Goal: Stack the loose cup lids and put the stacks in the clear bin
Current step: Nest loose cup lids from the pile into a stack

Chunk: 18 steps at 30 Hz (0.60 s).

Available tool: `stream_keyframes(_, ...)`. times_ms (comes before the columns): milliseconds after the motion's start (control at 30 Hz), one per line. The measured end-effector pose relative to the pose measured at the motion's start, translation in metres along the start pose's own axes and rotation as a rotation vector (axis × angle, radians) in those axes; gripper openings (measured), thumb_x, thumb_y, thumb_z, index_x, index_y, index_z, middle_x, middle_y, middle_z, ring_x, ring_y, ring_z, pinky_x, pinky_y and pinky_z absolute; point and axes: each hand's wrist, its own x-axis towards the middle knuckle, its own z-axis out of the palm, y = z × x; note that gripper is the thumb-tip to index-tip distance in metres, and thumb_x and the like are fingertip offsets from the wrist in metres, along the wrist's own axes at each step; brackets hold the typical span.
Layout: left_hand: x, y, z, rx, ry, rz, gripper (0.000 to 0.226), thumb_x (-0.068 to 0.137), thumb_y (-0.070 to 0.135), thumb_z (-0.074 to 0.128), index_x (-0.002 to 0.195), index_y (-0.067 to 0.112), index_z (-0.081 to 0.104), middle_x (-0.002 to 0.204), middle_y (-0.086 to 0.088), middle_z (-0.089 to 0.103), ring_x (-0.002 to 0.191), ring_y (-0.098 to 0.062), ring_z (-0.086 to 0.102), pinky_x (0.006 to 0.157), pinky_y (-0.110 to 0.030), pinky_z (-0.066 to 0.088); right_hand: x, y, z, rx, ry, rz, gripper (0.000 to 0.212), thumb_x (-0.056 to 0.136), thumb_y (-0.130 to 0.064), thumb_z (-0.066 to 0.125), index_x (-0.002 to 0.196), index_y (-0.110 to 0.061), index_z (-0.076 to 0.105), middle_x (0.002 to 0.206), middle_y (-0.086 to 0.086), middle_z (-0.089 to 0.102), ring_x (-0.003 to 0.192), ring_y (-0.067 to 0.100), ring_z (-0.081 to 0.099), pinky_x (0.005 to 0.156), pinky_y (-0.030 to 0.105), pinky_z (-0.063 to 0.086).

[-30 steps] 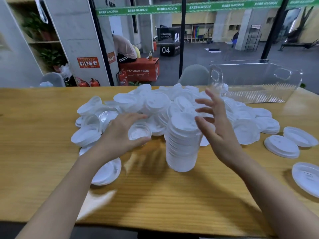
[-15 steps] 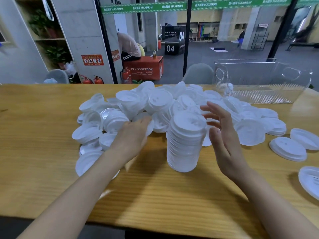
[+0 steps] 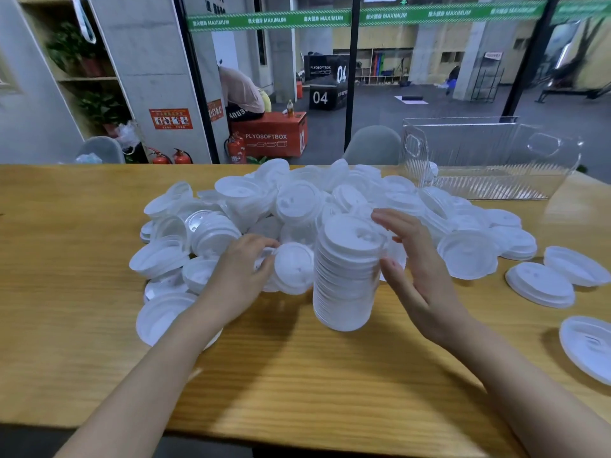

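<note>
The left hand (image 3: 241,269) has its fingers curled round the rim of one lid (image 3: 294,267), tilted just to its right. The stack (image 3: 347,276) stands between both hands on the table (image 3: 297,375). The right hand (image 3: 420,272) is spread open just beside it, thumb at its side. The pile (image 3: 297,200) lies beyond the fingers, the bin (image 3: 489,150) well past the right hand

Moderately bright, diffuse indoor light. Soft shadows lie on the tabletop (image 3: 66,292) near the lid stack (image 3: 347,276). Straight lines bow at frame edges. Left hand (image 3: 241,269) and stack slightly motion-blurred; background soft.
</note>
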Motion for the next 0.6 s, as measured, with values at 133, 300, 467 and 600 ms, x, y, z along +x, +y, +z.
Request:
stream_keyframes(133,-0.008,-0.002,0.003,0.177,-0.077,0.072,0.074,0.071,0.077,0.039,0.127,0.033,0.057,0.131,0.013,0.053,0.125,-0.011,0.041,0.104,-0.028,0.024,-0.007,0.002,0.002,-0.006,0.038,-0.003,0.046,0.102,-0.055,0.034,0.142,-0.032,0.037,0.147,-0.011,0.040,0.141,0.014,0.036,0.110,0.044,0.035)
stream_keyframes(300,-0.013,0.003,0.003,0.183,-0.123,0.076,0.098,0.056,0.088,0.044,0.138,0.035,0.047,0.128,0.021,0.044,0.127,-0.004,0.035,0.109,-0.023,0.013,-0.007,-0.003,0.004,0.022,0.073,0.008,0.048,0.102,-0.055,0.034,0.142,-0.030,0.037,0.146,-0.017,0.040,0.140,0.015,0.037,0.110,0.047,0.036)
stream_keyframes(467,-0.018,0.005,0.001,0.229,-0.199,0.104,0.094,0.051,0.090,0.046,0.129,0.040,0.052,0.127,0.025,0.047,0.129,-0.001,0.036,0.118,-0.039,0.010,-0.009,-0.003,0.004,0.017,0.084,0.015,0.049,0.102,-0.055,0.033,0.141,-0.027,0.039,0.145,-0.008,0.043,0.138,0.017,0.040,0.108,0.049,0.037)
stream_keyframes(600,-0.021,0.000,-0.003,0.261,-0.288,0.124,0.100,0.049,0.086,0.050,0.139,0.044,0.043,0.133,0.027,0.037,0.133,0.001,0.024,0.120,-0.043,0.000,-0.009,-0.004,0.004,0.017,0.083,0.017,0.049,0.101,-0.057,0.033,0.141,-0.028,0.038,0.144,-0.011,0.043,0.137,0.015,0.041,0.108,0.045,0.037)
